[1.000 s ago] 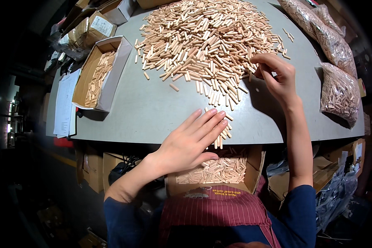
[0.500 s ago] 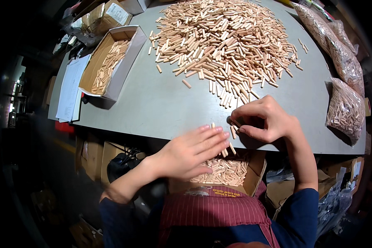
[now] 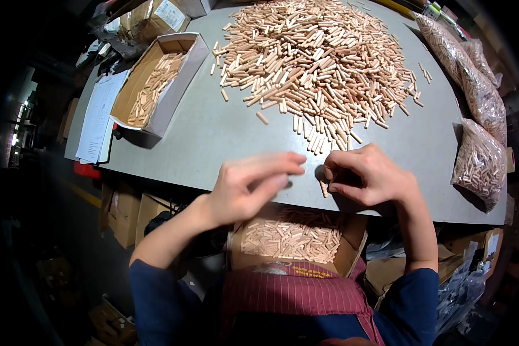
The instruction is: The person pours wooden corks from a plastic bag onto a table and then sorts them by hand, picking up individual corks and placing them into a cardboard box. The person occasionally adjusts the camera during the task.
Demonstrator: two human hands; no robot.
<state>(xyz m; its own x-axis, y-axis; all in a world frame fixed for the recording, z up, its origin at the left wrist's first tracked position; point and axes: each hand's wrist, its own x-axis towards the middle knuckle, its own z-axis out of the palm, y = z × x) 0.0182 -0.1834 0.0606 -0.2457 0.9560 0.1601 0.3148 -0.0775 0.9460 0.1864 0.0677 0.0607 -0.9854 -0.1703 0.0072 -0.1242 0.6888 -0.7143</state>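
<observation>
White papers lie along the left edge of the grey tabletop. Just beside them, a shallow box holds some wooden pegs. The left hand, blurred, is open above the near edge, its fingers stretched to the right and its thumb apart. Below that edge, a cardboard carton holds a layer of pegs. The large peg pile spreads from the far edge toward the middle, thinning out on its near side. A loose peg lies close to the near edge, just beside the right hand, whose fingers and thumb curl toward each other; whether they grip a peg cannot be told. Clear bags filled with pegs line the right edge.
</observation>
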